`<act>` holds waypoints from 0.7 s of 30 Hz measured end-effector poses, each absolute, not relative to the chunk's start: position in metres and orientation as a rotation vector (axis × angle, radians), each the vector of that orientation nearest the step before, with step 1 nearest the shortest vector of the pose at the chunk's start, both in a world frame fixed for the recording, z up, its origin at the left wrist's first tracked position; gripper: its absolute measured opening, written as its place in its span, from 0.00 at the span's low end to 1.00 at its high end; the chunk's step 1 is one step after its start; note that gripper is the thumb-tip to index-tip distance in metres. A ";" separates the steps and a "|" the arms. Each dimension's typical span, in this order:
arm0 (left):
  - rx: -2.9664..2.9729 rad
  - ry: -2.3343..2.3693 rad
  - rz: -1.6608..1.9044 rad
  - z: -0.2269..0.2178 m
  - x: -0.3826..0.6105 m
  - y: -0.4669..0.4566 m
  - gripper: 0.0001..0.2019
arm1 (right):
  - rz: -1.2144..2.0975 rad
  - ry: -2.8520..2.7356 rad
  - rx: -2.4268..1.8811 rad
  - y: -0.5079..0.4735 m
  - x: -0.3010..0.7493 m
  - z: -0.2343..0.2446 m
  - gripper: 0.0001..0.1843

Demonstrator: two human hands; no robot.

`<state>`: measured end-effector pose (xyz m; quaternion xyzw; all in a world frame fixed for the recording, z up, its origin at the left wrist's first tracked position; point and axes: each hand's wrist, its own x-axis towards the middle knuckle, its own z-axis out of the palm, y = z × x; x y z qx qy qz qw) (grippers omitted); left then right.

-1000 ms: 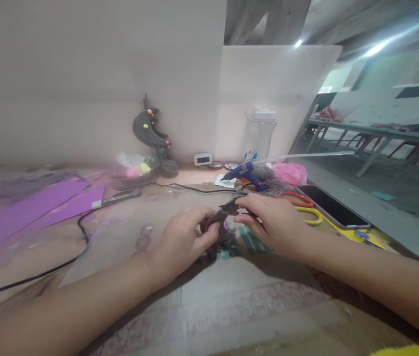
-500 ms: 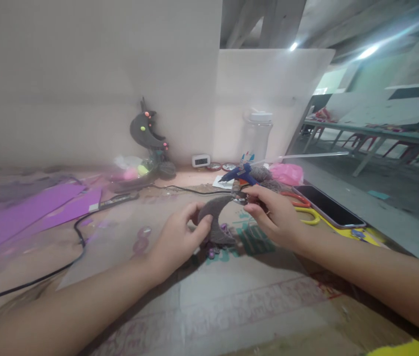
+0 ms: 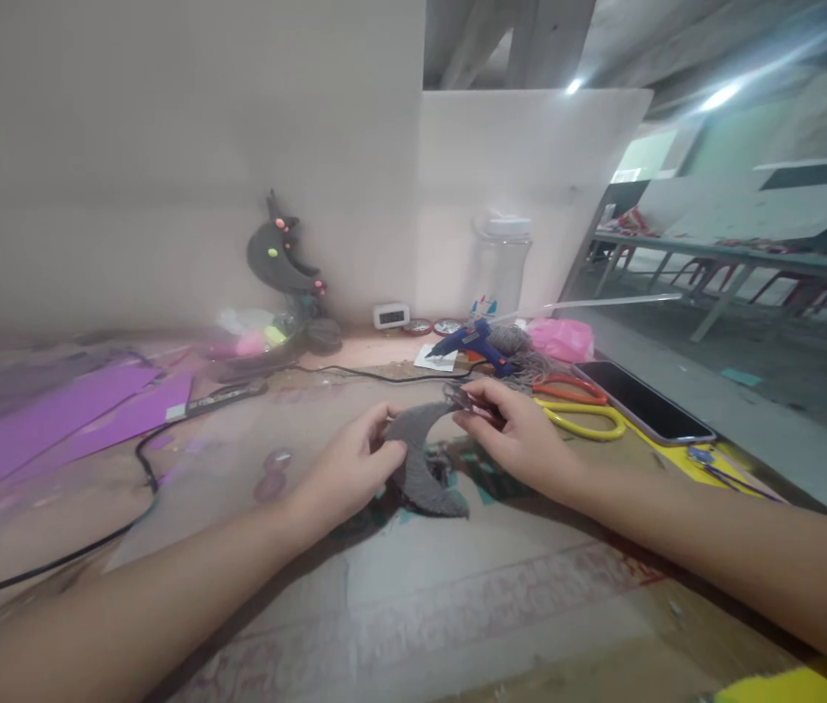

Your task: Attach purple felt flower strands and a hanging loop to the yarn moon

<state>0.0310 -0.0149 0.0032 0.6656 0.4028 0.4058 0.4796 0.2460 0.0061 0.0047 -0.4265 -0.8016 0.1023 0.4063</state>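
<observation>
A grey crescent-shaped felt piece [image 3: 418, 459] sits over the cardboard sheet [image 3: 457, 576] in the middle of the table. My left hand [image 3: 344, 474] pinches its left inner edge with thumb and fingers. My right hand [image 3: 512, 434] is closed at the piece's upper tip, pinching it together with something small and dark that I cannot make out. Just beyond my right hand lie a blue glue gun [image 3: 468, 342] and a tuft of grey yarn [image 3: 522, 351].
A finished dark crescent ornament [image 3: 277, 254] stands at the back wall beside a bowl of coloured bits [image 3: 256, 337]. Purple sheets [image 3: 54, 420] lie left, crossed by a black cable [image 3: 149, 459]. Orange and yellow scissors [image 3: 578, 405], a phone [image 3: 643, 400], a jar [image 3: 505, 264] and a pink bag [image 3: 563, 337] sit right.
The grey piece went from bunched between my hands to spread out and lowered toward the cardboard. My right hand rose with its tip, then came down again.
</observation>
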 end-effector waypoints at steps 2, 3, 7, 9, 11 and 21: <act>1.698 0.997 0.952 0.002 0.030 -0.016 0.12 | 0.336 -2.026 -1.055 0.001 0.240 0.007 0.08; 1.743 1.007 0.940 0.002 0.030 -0.017 0.11 | 0.354 -2.037 -1.028 0.000 0.238 0.007 0.08; 1.832 1.050 0.926 0.004 0.028 -0.018 0.14 | 0.277 -2.119 -0.969 -0.001 0.240 0.008 0.11; 1.824 1.090 0.960 0.006 0.028 -0.017 0.15 | 0.156 -2.208 -0.929 0.003 0.246 0.008 0.15; 1.809 1.121 1.013 0.007 0.027 -0.017 0.15 | 0.006 -2.284 -0.865 0.009 0.252 0.008 0.16; 1.851 1.158 1.019 0.008 0.027 -0.019 0.14 | -0.275 -2.278 -0.836 0.020 0.257 0.007 0.14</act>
